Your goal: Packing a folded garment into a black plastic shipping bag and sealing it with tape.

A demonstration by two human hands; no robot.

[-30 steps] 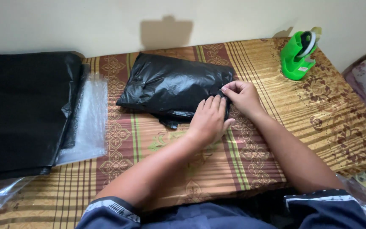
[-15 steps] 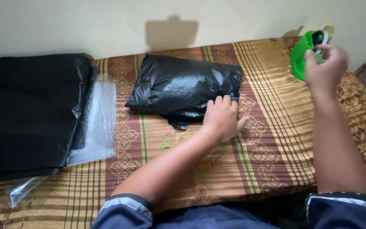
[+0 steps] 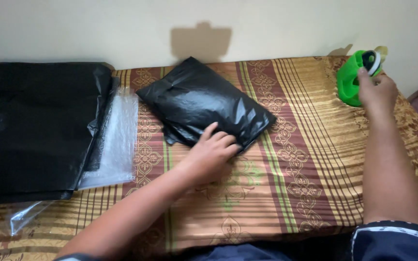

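While the left hand (image 3: 211,152) presses flat fingers on one black parcel (image 3: 204,104), the right hand (image 3: 376,92) grips one green tape dispenser (image 3: 351,79).

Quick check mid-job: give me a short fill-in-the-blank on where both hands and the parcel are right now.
1. The left hand presses on the ____ plastic parcel.
2. The right hand reaches the ____ tape dispenser near the wall.
3. The stack of black bags lies to the ____ of the parcel.

Missing words: black; green; left
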